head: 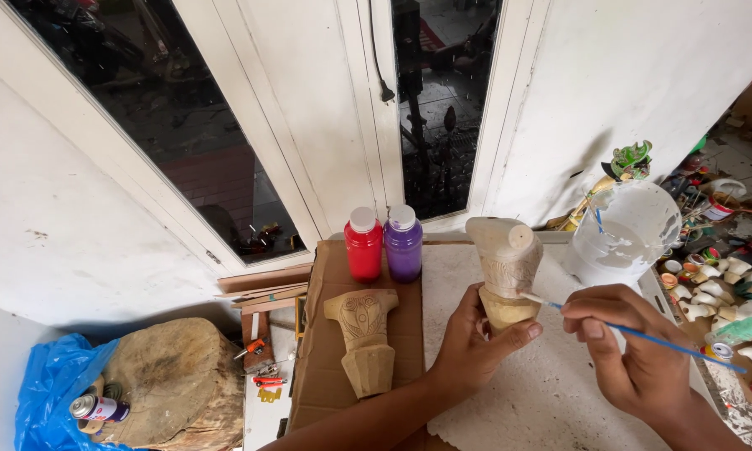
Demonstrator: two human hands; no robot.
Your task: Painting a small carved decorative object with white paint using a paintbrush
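My left hand (474, 344) grips the lower part of a carved wooden figure (505, 266), held upright; its upper half is coated white, the base bare wood. My right hand (629, 344) pinches a thin blue-handled paintbrush (643, 334), whose tip touches the figure at the edge of the white coat. A second carved figure (363, 336), unpainted, lies on brown cardboard (326, 376) to the left. Behind it stand a red paint bottle (363, 244) and a purple paint bottle (403, 243), both with white caps.
A translucent tub of white paint (631, 230) stands behind my right hand. Many small white carved pieces and little paint pots (731, 292) crowd the right. At the left sit a tree stump (175, 380), a spray can (99, 408) and a blue plastic bag (46, 384).
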